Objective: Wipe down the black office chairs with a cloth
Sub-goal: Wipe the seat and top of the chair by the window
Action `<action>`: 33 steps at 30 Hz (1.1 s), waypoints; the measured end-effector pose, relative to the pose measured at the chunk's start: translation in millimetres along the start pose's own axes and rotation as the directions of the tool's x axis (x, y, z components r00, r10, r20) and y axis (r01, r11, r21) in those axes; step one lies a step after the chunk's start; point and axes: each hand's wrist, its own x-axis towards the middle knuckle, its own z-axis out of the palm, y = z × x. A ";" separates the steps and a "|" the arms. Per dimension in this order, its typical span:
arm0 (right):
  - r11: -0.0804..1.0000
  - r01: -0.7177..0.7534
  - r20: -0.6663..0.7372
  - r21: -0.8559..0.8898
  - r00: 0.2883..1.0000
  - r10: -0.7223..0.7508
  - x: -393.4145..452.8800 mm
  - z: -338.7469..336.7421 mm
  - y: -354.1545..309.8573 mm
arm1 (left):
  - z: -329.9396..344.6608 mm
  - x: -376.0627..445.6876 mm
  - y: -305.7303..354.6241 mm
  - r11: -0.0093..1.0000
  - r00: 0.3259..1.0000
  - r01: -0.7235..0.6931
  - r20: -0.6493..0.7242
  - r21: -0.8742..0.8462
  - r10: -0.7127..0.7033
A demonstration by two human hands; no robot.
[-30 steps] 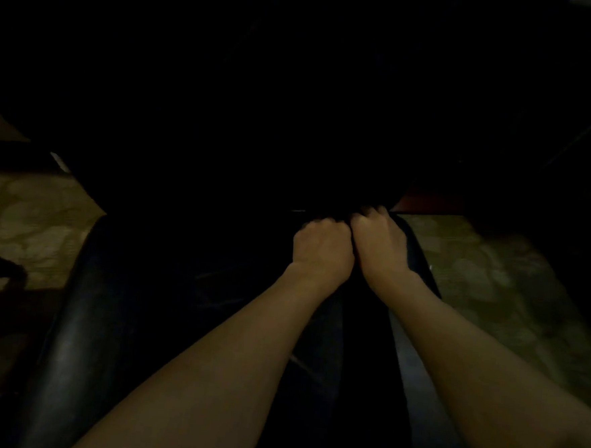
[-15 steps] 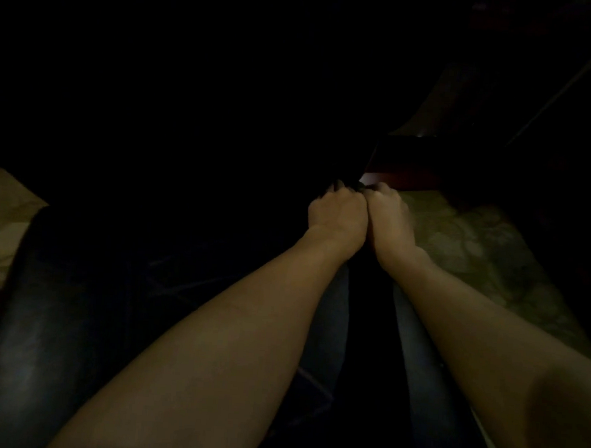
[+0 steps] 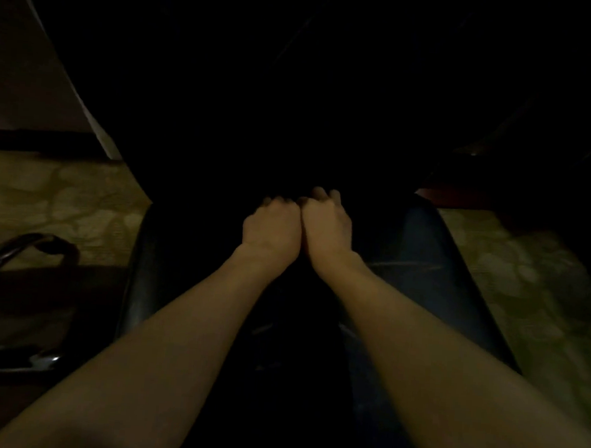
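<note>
Dim light covers nearly everything, and beyond the hands the upper part of the view is almost pure black, so we can make out little of the room. On both sides we see a pale floor with a faint mottled, leaf-like pattern point(image 3: 57, 203), brighter at the left and right edges. Below us lies the glossy black leather-like seat of an office chair point(image 3: 424, 264), its padded surface catching dull highlights along the left and right rims; its backrest rises ahead as a black mass whose outline we can barely follow. Our left hand point(image 3: 273, 227) and our right hand point(image 3: 327, 222) sit side by side, touching each other, at the far end of the seat where it meets the backrest. Both have their fingers curled under into fists, knuckles up, with the forearms stretched straight out from the bottom corners. What the fingers close around is lost in the dark: we cannot tell whether a cloth is bunched under them, and no cloth shows anywhere as a distinct shape. At the far left a curved shiny metal chair arm point(image 3: 16, 249) bends over the floor, and lower down a second chrome piece point(image 3: 43, 360) glints near a black bar. Behind the right side of the seat a reddish-brown strip point(image 3: 463, 200) runs along the floor's edge.
</note>
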 end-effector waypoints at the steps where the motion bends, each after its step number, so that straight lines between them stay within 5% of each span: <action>1: 1.000 0.011 0.004 0.009 1.000 -0.011 -0.8 1.8 -11.2 | -1.0 -3.4 -10.0 1.000 1.000 0.026 0.000 -0.010 -0.026; 13: 0.988 0.155 0.070 0.008 0.985 -0.156 -54.7 0.8 -59.9 | 5.6 -71.2 -58.0 0.991 0.998 0.063 -0.017 -0.121 -0.066; 33: 0.981 0.161 0.138 0.111 0.975 -0.176 -283.0 -13.8 -54.0 | 26.2 -301.3 -3.6 0.945 0.983 0.179 0.014 -0.274 -0.182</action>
